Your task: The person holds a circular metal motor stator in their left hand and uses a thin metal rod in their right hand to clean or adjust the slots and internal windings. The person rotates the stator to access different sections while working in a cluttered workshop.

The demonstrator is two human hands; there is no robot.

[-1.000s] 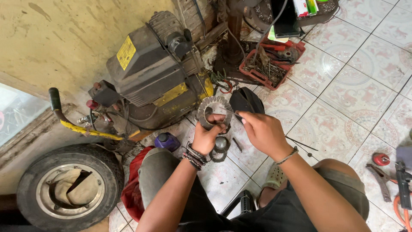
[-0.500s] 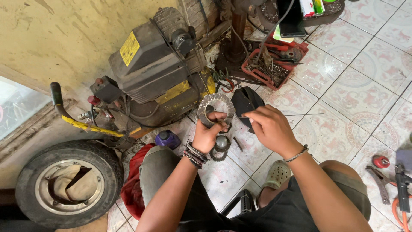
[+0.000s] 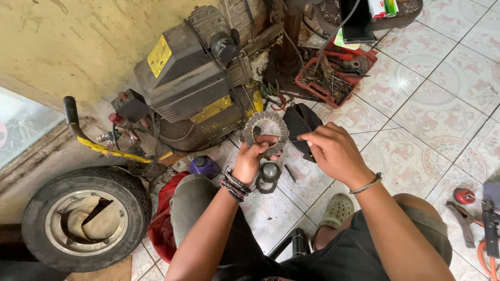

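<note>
Nearest the camera: the person's knees and dark shorts, a green clog (image 3: 337,209) on the floor tiles btwn the legs. Left forearm w/ dark bead bracelets at the wrist, right w/ a thin metal bangle.

Left hand (image 3: 251,160) grips a grey metal ring (image 3: 266,133) by its lower edge, thumb & fingers closed on it; ring held upright, face toward the camera, above the floor in front of the knees. Ring looks slotted round its inner edge; detail too small to tell more. Right hand (image 3: 333,152) just beside it on the right, fingertips pinched narrow on a thin wire (image 3: 295,140) that runs across to the ring. Can't tell if the wire is fixed to the ring.

Under the left hand, on the tiles: a round metal part w/ a toothed rim (image 3: 268,176). Near left knee, a small purple bottle (image 3: 204,166) and a red cloth (image 3: 161,229). Behind the right hand, a black curved cover (image 3: 301,124).

Bottom left: a small wheel w/ tyre (image 3: 83,221), rag stuffed in its hub. Far right edge: pliers (image 3: 462,218) & other hand tools.

Further off: a dirty grey and yellow air compressor (image 3: 192,86) against the wall, black-gripped handle to its left. Beyond, a red tray (image 3: 334,70) full of tools & scrap bits, next to a metal post.
</note>
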